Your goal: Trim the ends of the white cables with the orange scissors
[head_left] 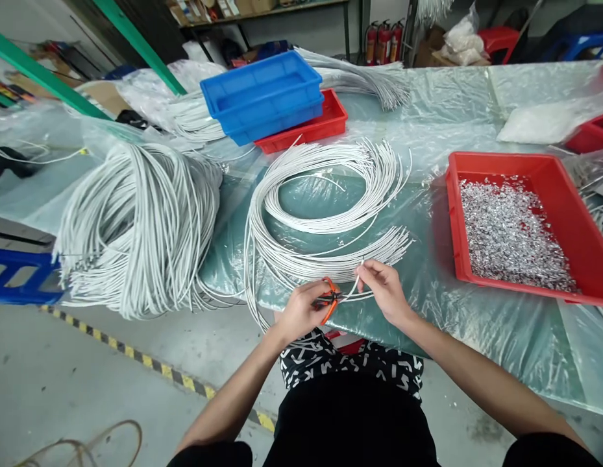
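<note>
My left hand is wrapped round small orange-handled pliers at the table's near edge. The dark jaws point right, towards a white cable. Between thumb and fingertips, my right hand pinches that cable close to its end, which sticks up a little. Whether the jaws touch the cable, I cannot tell. Just beyond both hands lies a loose coil of white cables, their cut ends fanned out to the right.
A thick heap of white cables hangs over the table edge at left. On the right stands a red tray of small shiny metal pieces. Stacked blue bins rest on a red bin behind the coil.
</note>
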A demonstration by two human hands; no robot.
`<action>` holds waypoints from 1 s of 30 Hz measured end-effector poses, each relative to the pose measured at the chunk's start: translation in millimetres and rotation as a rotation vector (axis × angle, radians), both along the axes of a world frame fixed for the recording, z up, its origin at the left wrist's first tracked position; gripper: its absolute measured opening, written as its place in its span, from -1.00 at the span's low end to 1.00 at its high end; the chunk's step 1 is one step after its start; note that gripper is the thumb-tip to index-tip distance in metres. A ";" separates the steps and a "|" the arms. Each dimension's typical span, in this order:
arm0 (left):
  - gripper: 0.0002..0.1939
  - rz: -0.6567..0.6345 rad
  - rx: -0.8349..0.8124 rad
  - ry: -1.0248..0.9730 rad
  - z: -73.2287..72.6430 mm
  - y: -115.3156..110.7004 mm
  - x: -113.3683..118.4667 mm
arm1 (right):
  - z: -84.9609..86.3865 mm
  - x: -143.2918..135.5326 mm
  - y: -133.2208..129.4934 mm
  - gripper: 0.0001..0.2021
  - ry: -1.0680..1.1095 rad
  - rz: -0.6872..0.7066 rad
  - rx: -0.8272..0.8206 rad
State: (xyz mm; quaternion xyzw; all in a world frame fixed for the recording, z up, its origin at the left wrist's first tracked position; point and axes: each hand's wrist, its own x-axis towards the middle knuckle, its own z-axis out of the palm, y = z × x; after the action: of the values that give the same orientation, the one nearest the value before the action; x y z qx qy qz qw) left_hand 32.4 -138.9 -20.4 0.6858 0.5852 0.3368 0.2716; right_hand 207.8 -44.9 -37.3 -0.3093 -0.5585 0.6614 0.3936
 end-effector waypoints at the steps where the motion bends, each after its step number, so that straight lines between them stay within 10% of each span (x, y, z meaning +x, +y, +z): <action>1: -0.83 0.003 -0.014 -0.004 -1.0 -2.8 -0.8 | -0.1 0.4 2.9 -0.67 -0.019 0.020 0.024; 7: -0.87 -0.032 -0.014 0.104 11.7 -30.8 -18.2 | 23.8 21.4 12.9 -0.79 -0.388 0.398 0.481; 11: -0.87 -0.206 -0.062 0.143 26.2 -59.3 -35.6 | 31.3 41.8 12.3 -0.86 -0.758 0.383 0.931; 18: -0.76 -0.306 -0.082 0.789 -15.7 -88.6 -50.9 | 17.7 48.3 10.5 -0.82 -1.031 0.393 1.286; 22: -0.84 -0.278 -0.028 0.674 -20.0 -92.8 -57.5 | 27.3 48.1 17.7 -0.81 -0.985 0.435 1.200; 30: -0.84 -0.040 0.086 0.106 17.3 -105.1 -58.6 | 38.3 54.5 43.4 -0.77 -0.623 0.272 0.454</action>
State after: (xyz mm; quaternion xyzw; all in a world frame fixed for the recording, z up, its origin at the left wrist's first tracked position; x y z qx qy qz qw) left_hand -26.3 -244.0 -3.2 0.7253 0.5699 0.3195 0.2171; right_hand 262.2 -1.5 1.0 -0.3234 -0.8185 0.4422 0.1731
